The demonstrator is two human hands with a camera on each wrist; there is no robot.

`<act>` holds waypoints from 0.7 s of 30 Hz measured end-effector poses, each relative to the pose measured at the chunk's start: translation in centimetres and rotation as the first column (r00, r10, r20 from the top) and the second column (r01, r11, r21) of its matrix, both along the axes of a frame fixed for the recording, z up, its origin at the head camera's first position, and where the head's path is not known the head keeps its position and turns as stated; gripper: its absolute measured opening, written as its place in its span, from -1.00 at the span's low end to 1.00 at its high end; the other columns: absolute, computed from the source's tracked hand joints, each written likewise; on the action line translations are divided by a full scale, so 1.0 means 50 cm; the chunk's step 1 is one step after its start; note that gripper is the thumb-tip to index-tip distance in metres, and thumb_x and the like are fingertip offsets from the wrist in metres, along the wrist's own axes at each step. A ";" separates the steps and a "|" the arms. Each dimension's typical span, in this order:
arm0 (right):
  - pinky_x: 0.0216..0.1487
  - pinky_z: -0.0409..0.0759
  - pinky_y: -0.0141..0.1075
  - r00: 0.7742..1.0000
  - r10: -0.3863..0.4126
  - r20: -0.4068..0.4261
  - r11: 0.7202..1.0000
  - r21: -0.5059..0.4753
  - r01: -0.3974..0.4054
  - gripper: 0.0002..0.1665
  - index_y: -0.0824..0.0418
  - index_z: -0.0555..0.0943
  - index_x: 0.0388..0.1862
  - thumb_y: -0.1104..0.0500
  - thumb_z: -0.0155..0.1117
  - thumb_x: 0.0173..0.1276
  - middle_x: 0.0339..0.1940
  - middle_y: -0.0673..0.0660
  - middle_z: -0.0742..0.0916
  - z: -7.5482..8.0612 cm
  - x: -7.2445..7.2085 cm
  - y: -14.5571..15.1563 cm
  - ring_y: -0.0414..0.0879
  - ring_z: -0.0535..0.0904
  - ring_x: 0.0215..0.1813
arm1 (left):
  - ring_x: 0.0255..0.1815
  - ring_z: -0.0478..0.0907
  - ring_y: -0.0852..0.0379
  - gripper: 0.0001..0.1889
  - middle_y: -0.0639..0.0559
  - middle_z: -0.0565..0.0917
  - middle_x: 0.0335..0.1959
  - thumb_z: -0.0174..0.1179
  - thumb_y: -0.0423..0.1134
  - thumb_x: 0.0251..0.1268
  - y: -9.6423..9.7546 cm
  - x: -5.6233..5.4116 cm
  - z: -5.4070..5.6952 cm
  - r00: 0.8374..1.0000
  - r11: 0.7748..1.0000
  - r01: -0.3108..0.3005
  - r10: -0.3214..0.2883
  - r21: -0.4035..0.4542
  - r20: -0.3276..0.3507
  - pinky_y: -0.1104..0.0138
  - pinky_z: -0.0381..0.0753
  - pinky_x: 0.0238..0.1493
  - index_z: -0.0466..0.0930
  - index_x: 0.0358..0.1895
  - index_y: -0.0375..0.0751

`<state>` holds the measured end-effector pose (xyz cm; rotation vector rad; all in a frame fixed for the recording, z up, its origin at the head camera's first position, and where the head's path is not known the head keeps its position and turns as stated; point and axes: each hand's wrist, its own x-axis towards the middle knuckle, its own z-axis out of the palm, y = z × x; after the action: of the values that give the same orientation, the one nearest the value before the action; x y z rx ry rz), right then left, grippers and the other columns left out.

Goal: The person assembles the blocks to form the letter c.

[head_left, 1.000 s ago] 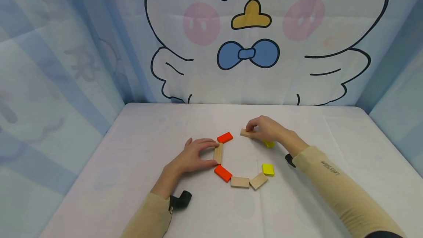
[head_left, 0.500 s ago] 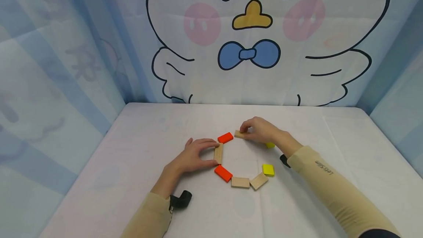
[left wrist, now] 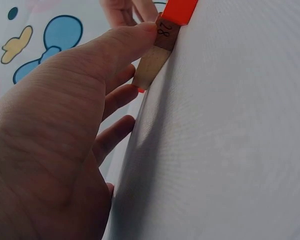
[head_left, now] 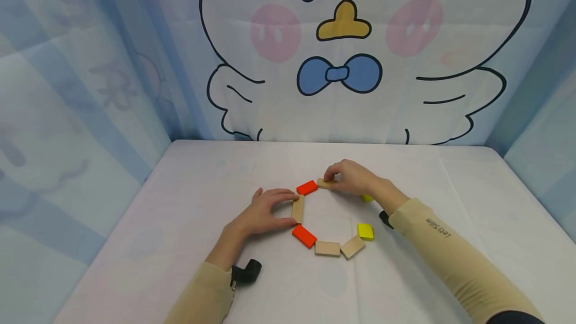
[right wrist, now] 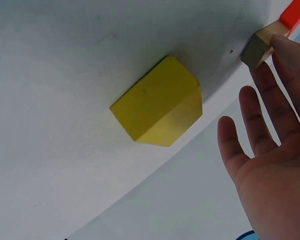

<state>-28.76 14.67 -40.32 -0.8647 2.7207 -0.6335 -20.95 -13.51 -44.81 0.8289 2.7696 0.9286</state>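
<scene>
At the left of a ring of small blocks, my left hand (head_left: 265,214) pinches a plain wooden block (head_left: 297,209) by its ends, thumb at the near end and index finger at the far one. The left wrist view shows its near end marked "28" (left wrist: 164,31). My right hand (head_left: 353,176) pinches another wooden block (head_left: 321,183) between thumb and fingertips at the ring's far side. One end of that block meets a red block (head_left: 307,187). Below my left hand's block lies a second red block (head_left: 304,236).
Two wooden blocks (head_left: 327,249) and a yellow block (head_left: 365,232) continue the ring along its near right side. Another yellow block (right wrist: 160,100) lies at the right, partly hidden under my right wrist in the head view. A printed curtain hangs behind the white table (head_left: 202,164).
My right hand has slid its wooden block leftward until the end came up to the far red block. My left hand has stayed in place on its block.
</scene>
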 end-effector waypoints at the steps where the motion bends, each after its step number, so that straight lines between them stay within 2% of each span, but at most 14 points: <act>1: 0.24 0.51 -0.02 1.000 -0.002 0.001 1.000 0.001 0.002 -0.82 0.17 0.74 -0.07 0.23 0.43 0.35 -0.13 0.02 0.75 -0.001 0.000 0.000 0.00 0.57 -0.02 | 0.43 0.32 0.05 -0.44 0.09 0.52 0.34 0.39 0.07 0.25 0.000 0.000 0.000 1.000 1.000 0.002 -0.002 0.000 -0.001 -0.31 -0.23 0.45 0.59 0.32 0.08; 21: 0.26 0.48 0.03 1.000 0.009 0.003 1.000 -0.018 -0.009 -0.82 0.17 0.75 -0.05 0.22 0.40 0.38 -0.06 0.04 0.75 -0.002 0.000 0.007 0.04 0.57 0.05 | 0.43 0.32 0.07 -0.44 0.12 0.52 0.34 0.38 0.08 0.26 0.000 -0.002 -0.002 1.000 1.000 -0.003 0.004 -0.009 0.003 -0.29 -0.24 0.46 0.59 0.32 0.11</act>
<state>-28.76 15.04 -40.43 -0.8793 2.7110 -0.6578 -21.05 -13.52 -44.93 0.8211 2.7719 0.9162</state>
